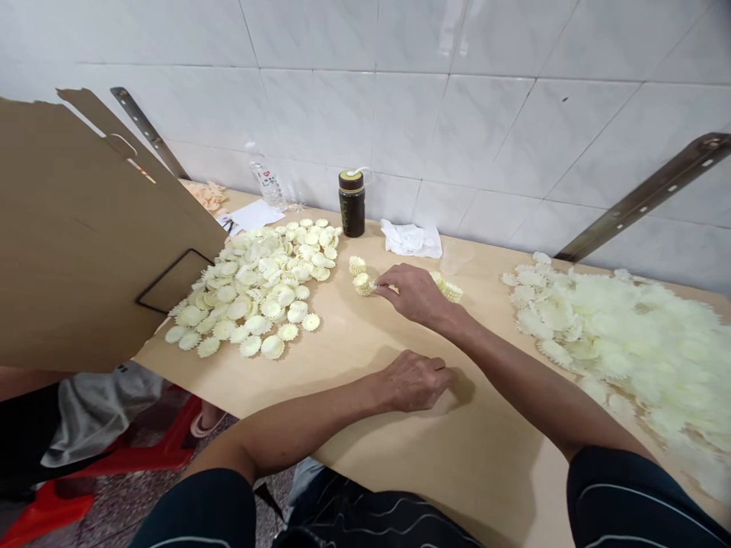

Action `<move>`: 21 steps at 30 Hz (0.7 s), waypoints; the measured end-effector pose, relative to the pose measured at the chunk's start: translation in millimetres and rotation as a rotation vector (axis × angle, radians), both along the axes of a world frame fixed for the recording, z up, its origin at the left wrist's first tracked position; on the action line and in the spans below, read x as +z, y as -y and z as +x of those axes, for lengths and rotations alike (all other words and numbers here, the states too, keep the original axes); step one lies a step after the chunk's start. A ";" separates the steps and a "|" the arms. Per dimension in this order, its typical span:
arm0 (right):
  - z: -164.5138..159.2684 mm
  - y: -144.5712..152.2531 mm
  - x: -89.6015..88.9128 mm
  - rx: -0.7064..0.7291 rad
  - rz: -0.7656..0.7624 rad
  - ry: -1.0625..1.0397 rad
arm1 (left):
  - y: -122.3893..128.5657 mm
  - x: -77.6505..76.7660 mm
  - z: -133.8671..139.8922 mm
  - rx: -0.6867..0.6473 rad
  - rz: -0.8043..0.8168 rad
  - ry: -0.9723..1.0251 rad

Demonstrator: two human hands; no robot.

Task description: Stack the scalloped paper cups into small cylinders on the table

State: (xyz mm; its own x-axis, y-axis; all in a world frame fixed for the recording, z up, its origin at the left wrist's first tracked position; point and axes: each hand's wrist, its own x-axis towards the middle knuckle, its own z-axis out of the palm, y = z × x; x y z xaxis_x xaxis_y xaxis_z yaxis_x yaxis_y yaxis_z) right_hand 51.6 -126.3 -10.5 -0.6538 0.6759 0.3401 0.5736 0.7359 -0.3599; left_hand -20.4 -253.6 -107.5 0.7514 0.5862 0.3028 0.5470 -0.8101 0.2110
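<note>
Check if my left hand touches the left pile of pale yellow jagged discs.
Apart: head view shows tan tabletop between your left hand and the pile.

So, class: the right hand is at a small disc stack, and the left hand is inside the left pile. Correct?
Not quite: the head view shows the left hand over the tabletop, apart from the left pile; the rest stands.

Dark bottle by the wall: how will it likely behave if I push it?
The dark bottle stands upright, taller than wide, so a high push might tip it. Its rounded sides suggest it could roll once down. Its weight is unclear.
</note>
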 end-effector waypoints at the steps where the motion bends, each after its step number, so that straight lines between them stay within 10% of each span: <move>1: -3.2 1.4 -4.2 -0.020 0.004 0.035 | -3.2 -1.2 0.3 0.011 -0.010 0.020; 21: 9.0 28.4 -46.2 -0.078 -0.019 -0.075 | -15.2 -8.9 -6.1 -0.009 -0.272 0.197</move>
State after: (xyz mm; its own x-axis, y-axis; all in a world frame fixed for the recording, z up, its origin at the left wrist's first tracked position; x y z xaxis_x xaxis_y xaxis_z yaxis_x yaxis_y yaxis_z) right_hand 60.6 -154.7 -56.8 -0.5721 0.7307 0.3725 0.5997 0.6825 -0.4178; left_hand -26.5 -238.4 -116.4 0.6996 0.6590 0.2763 0.4672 -0.7144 0.5208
